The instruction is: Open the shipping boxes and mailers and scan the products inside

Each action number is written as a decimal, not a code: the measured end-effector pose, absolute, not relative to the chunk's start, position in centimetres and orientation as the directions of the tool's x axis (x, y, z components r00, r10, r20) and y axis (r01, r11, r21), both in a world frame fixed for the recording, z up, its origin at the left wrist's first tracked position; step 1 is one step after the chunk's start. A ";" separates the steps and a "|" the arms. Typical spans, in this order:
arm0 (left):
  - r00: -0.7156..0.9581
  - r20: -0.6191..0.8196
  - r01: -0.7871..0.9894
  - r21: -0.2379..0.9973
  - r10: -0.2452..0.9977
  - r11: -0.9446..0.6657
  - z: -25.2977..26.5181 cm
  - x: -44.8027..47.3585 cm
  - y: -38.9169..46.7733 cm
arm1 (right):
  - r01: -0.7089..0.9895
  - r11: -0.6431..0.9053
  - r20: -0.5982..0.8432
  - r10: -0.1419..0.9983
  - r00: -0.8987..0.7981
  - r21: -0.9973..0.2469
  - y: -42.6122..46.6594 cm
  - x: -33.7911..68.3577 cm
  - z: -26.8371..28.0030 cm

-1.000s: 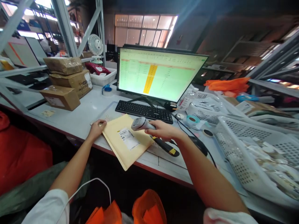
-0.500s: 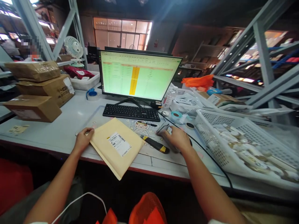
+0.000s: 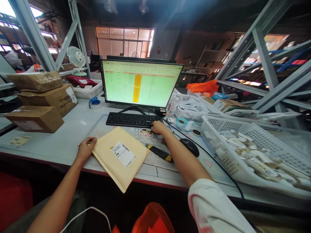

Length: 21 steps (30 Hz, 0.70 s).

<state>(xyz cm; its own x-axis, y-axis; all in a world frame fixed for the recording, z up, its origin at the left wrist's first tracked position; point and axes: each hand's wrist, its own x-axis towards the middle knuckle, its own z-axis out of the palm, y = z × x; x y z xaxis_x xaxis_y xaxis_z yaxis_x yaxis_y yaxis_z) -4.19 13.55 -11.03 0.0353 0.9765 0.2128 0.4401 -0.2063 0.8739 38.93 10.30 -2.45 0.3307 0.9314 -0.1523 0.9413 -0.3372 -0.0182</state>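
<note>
My left hand is closed on the left corner of a yellow padded envelope, which overhangs the desk's front edge. A white printed label faces up on it. My right hand rests at the right end of the black keyboard, fingers over the keys and partly hidden, with nothing visible in them. Beneath my right forearm lies a black and yellow utility knife, partly covered. A black mouse sits just right of that forearm. The grey handheld device is mostly hidden behind the arm.
Behind the keyboard stands a lit monitor showing a spreadsheet. Cardboard boxes are stacked at left. A white basket with small packages fills the right side. Tape rolls, a bottle and a black cable lie between.
My right hand has let go of the grey device and moved left and forward to the keyboard. The mouse is now uncovered. My left hand keeps hold of the padded envelope.
</note>
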 end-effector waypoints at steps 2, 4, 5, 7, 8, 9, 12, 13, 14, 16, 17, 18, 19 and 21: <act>0.039 0.215 0.447 0.870 0.976 -0.209 -11.1 -4.1 13.6 | 0.947 -0.321 -0.146 0.938 0.315 -0.022 10.6 38.9 -2.5; 0.038 0.204 0.442 0.875 0.978 -0.199 -11.2 -4.0 13.5 | 0.951 -0.306 -0.154 0.942 0.298 -0.029 11.0 38.6 -2.4; 0.037 0.193 0.436 0.880 0.980 -0.190 -11.2 -4.0 13.6 | 0.953 -0.302 -0.165 0.942 0.293 -0.032 11.2 38.3 -2.3; 0.038 0.166 0.424 0.890 0.985 -0.167 -11.2 -4.1 13.7 | 0.955 -0.294 -0.192 0.940 0.283 -0.030 11.2 37.5 -2.0; 0.053 0.140 0.412 0.899 0.989 -0.150 -11.1 -4.3 13.9 | 0.958 -0.285 -0.205 0.940 0.273 -0.028 10.9 37.1 -1.8; 0.082 0.099 0.394 0.911 0.992 -0.124 -10.9 -4.4 14.2 | 0.963 -0.268 -0.220 0.941 0.256 -0.026 10.3 36.6 -1.7; 0.255 -0.090 0.365 0.931 0.963 -0.010 -9.6 -5.0 15.4 | 0.982 -0.184 -0.256 0.951 0.171 -0.027 6.7 35.1 -1.5; 0.322 -0.125 0.403 0.915 0.938 -0.016 -9.1 -5.1 15.8 | 0.988 -0.155 -0.265 0.954 0.143 -0.026 5.1 34.7 -1.7; 0.376 -0.131 0.465 0.883 0.917 -0.064 -8.5 -5.2 16.2 | 0.992 -0.128 -0.268 0.956 0.117 -0.023 3.3 34.4 -2.0; 0.441 -0.086 0.587 0.780 0.893 -0.216 -7.7 -4.9 16.8 | 0.996 -0.088 -0.248 0.965 0.082 -0.015 -0.1 34.1 -2.9; 0.450 -0.048 0.630 0.725 0.892 -0.279 -7.5 -4.7 16.8 | 0.997 -0.077 -0.226 0.972 0.071 -0.018 -1.6 34.2 -3.5; 0.445 -0.009 0.660 0.680 0.896 -0.320 -7.3 -4.4 16.8 | 0.997 -0.069 -0.197 0.978 0.062 -0.027 -2.8 34.4 -4.1; 0.428 0.022 0.681 0.650 0.904 -0.338 -7.3 -4.0 16.6 | 0.997 -0.064 -0.164 0.985 0.056 -0.043 -3.7 34.7 -4.6; 0.385 0.083 0.716 0.602 0.919 -0.354 -7.1 -3.4 16.0 | 0.994 -0.068 -0.101 0.993 0.059 -0.090 -4.6 35.3 -5.6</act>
<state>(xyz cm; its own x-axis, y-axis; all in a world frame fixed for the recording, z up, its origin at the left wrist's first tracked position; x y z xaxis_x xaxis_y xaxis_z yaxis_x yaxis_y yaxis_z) -3.41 16.00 -7.06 0.3852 0.9191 0.0829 0.7156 -0.3542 0.6021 35.30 -4.64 -5.60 0.0590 0.9931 -0.1015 0.9936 -0.0681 -0.0897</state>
